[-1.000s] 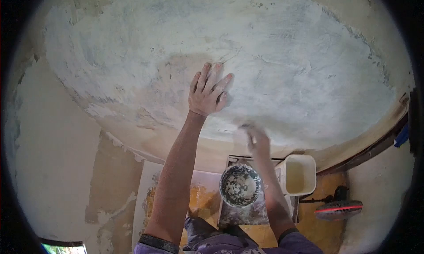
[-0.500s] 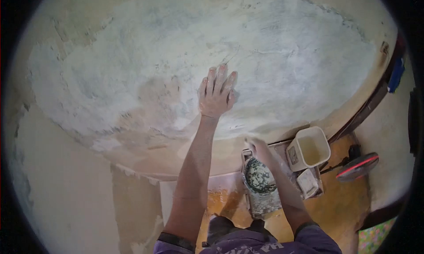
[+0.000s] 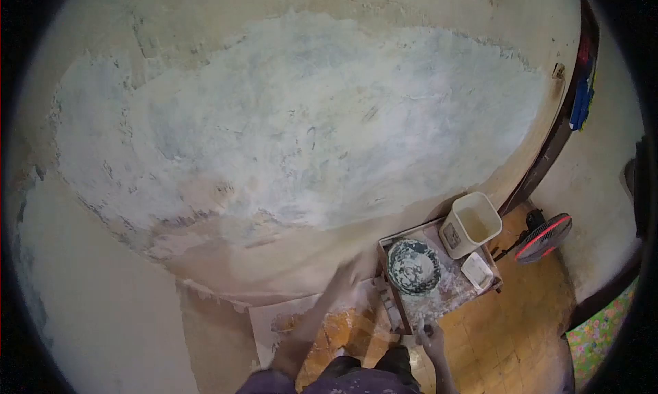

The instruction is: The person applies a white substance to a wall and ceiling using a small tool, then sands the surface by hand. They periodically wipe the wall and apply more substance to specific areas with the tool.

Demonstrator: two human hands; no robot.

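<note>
A wall patch of pale, smeared plaster (image 3: 288, 120) spreads in front of me. My left hand (image 3: 351, 274), smeared by motion, is low before the wall, left of a small table (image 3: 439, 299). At that table's near edge is my right hand (image 3: 432, 340), its fingers curled round something small and dark that I cannot make out. A dark round bowl (image 3: 413, 267) coated with white paste stands on the table, beyond my right hand.
A cream bucket (image 3: 471, 226) and a small white tub (image 3: 478, 270) stand on the table's right side. Beyond it is a fan (image 3: 545, 237) with a red-lit rim. The tiled floor (image 3: 480, 332) has white smears near the wall.
My left hand has come off the plaster and dropped down toward the table. My right hand has drawn back from beyond the bowl to the table's near edge. The view has shifted.
</note>
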